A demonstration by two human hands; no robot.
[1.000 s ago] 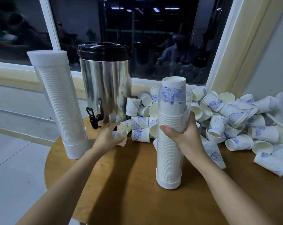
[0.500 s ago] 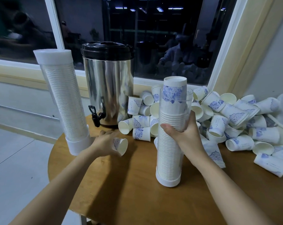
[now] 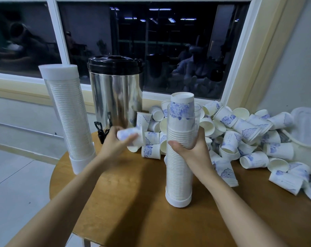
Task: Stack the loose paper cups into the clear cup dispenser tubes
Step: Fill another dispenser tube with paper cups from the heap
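Paper cup (image 3: 139, 138), blurred, is pinched by the curled fingers of my left hand (image 3: 113, 145) above the desk (image 3: 133, 202), just left of the nearly full dispenser tube (image 3: 178, 175) that my right hand (image 3: 194, 154) grips mid-height, fingers wrapped round it.

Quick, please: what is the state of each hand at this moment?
Left hand: fingers curled round a loose paper cup.
Right hand: fingers wrapped round the clear dispenser tube, holding it upright.

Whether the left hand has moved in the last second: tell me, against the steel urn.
Yes. The left hand, gripping a blue-patterned white paper cup, has risen from below the black tap of the shiny steel urn to level with it.
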